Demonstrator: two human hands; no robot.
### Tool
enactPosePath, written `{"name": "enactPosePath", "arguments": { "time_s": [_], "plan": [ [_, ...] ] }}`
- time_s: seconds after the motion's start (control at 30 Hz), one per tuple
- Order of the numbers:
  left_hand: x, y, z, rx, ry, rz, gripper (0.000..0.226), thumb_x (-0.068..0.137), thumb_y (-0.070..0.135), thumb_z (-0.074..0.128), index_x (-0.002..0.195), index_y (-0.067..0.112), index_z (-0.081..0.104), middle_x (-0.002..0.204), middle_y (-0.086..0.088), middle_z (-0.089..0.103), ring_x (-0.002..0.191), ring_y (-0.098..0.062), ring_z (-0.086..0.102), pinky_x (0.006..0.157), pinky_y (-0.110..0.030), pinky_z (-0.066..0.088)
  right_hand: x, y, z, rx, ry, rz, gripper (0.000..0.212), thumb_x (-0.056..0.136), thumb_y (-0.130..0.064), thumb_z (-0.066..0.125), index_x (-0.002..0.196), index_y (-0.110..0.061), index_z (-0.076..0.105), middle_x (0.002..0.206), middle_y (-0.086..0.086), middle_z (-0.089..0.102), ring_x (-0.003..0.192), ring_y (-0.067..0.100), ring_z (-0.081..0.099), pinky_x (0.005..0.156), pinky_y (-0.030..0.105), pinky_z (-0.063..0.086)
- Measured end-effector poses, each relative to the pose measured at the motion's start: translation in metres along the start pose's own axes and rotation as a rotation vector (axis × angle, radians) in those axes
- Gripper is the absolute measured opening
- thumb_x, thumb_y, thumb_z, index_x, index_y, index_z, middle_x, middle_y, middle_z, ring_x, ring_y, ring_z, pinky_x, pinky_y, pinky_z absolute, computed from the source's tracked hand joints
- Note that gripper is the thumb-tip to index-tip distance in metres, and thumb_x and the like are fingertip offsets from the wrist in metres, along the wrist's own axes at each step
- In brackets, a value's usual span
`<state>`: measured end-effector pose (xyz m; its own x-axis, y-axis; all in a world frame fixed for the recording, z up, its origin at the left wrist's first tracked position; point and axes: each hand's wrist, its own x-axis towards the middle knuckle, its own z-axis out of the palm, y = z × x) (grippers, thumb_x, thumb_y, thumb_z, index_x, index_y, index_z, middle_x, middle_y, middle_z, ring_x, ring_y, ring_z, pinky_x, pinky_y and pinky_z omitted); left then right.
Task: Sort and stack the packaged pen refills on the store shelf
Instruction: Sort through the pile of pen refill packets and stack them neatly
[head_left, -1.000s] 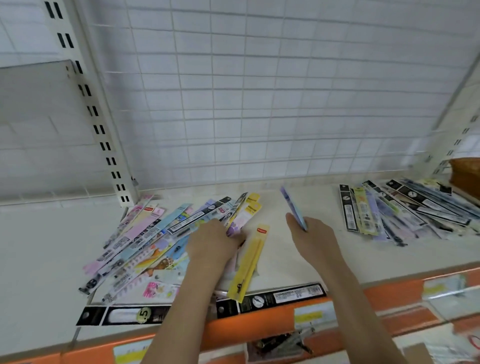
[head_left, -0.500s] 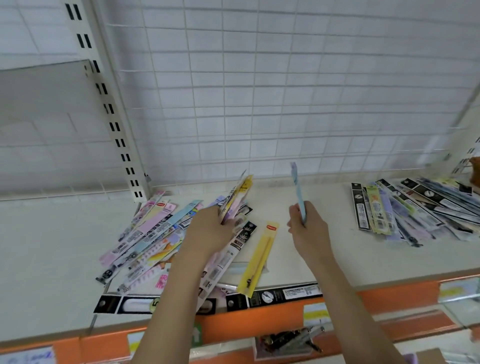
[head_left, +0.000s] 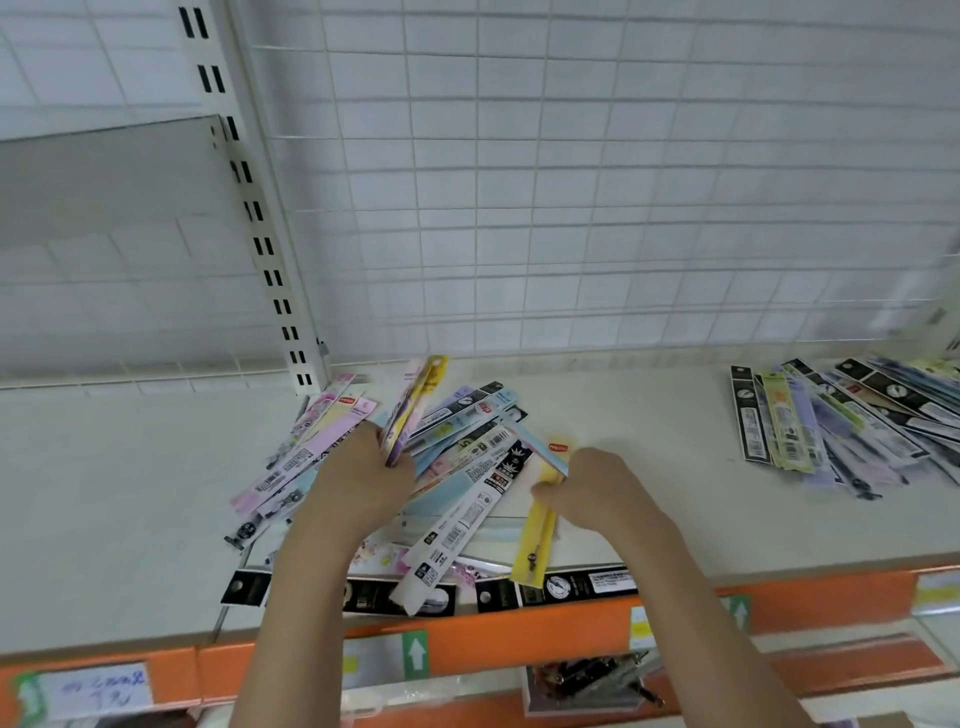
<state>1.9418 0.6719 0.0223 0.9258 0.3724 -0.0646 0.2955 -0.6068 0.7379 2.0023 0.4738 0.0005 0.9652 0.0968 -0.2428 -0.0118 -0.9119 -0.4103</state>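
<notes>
Black refill packs (head_left: 561, 590) lie along the shelf's orange front edge (head_left: 571, 631), with bare shelf (head_left: 649, 447) open between the loose pile (head_left: 467, 467) and the sorted row (head_left: 831, 421) at far right. The left hand (head_left: 358, 480) grips a tilted bunch of packs (head_left: 413, 405) above the pile; the right hand (head_left: 597, 488) pinches a pale blue pack (head_left: 535, 447) over the yellow one (head_left: 540, 530)

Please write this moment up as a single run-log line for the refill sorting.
left hand: grips yellow-purple packets upright | right hand: pinches light-blue packet low over loose pile | second pile: far right, untouched
</notes>
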Motion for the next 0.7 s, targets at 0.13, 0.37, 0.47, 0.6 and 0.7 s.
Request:
{"name": "enactPosePath", "arguments": {
  "time_s": [0.13,0.37,0.47,0.6,0.7],
  "plan": [
    [-0.007,-0.002,0.004,0.077,-0.053,-0.030,0.035,0.086,0.035,0.061,0.068,0.015,0.037,0.066,0.000,0.042,0.057,-0.014,0.040,0.050,-0.027,0.031,0.001,0.000,-0.002,0.063,0.024,-0.004,0.031,0.090,-0.025,0.049,0.063,-0.016,0.036,0.065,0.000,0.042,0.053,0.013,0.040,0.046,0.025,0.029],
    [-0.015,0.005,0.025,0.212,-0.169,0.026,0.051,0.073,0.058,0.067,0.071,0.016,0.038,0.068,0.004,0.037,0.059,-0.009,0.036,0.051,-0.024,0.028,-0.001,0.006,-0.003,0.316,0.161,-0.052,0.019,0.089,-0.020,0.045,0.072,-0.017,0.038,0.087,0.012,0.064,0.082,0.027,0.066,0.056,0.030,0.040],
    [-0.014,0.005,0.034,0.247,-0.222,0.041,0.049,0.071,0.056,0.070,0.073,0.015,0.042,0.068,0.006,0.038,0.061,-0.009,0.037,0.051,-0.024,0.028,-0.005,0.007,-0.003,0.348,0.256,-0.103,0.011,0.090,-0.018,0.048,0.083,-0.013,0.042,0.073,0.005,0.053,0.061,0.019,0.055,0.050,0.029,0.037],
    [-0.013,0.003,0.032,0.215,-0.162,0.040,0.043,0.082,0.039,0.065,0.062,0.017,0.034,0.061,0.003,0.039,0.054,-0.011,0.038,0.048,-0.025,0.028,-0.007,0.006,-0.007,0.321,0.345,-0.119,0.016,0.090,-0.018,0.051,0.098,-0.009,0.041,0.070,0.000,0.045,0.053,0.016,0.042,0.048,0.027,0.036],
    [-0.011,0.003,0.024,0.142,-0.118,0.042,0.039,0.085,0.032,0.062,0.063,0.013,0.036,0.059,0.001,0.038,0.052,-0.013,0.037,0.048,-0.024,0.028,-0.008,0.003,-0.007,0.328,0.387,-0.140,0.020,0.089,-0.017,0.052,0.100,-0.010,0.037,0.073,0.001,0.047,0.053,0.017,0.043,0.048,0.028,0.037]
  ]
}}
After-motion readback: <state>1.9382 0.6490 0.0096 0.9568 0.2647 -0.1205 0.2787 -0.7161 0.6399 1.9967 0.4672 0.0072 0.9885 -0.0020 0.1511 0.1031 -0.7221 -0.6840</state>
